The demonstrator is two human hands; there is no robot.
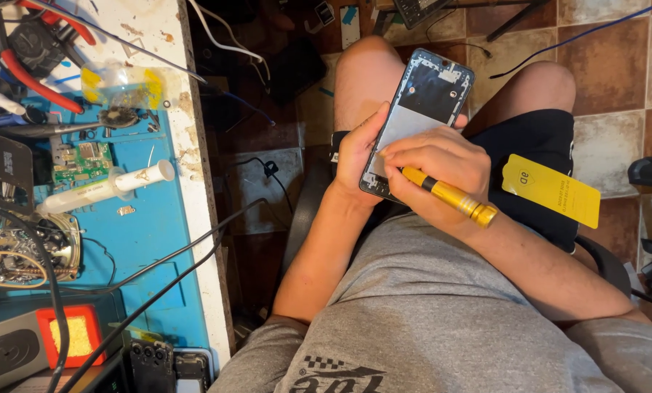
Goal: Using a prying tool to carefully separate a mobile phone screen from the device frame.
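Opened phone held over the lap, a gold screwdriver worked against it.

On the left, a white syringe (108, 187) lies on the blue mat (151, 240) beside a small green circuit board (82, 163), with red-handled pliers (38, 84) further up the bench. The left hand (358, 153) cups the phone (418, 124) by its lower left edge, fingers curled behind it and thumb pressed along the side; the phone tilts back-open above the thighs. The right hand (438, 161) pinches the screwdriver (449, 195) with fingers bunched together, its tip hidden against the phone's lower part. A yellow card (551, 191) rests on the right thigh.
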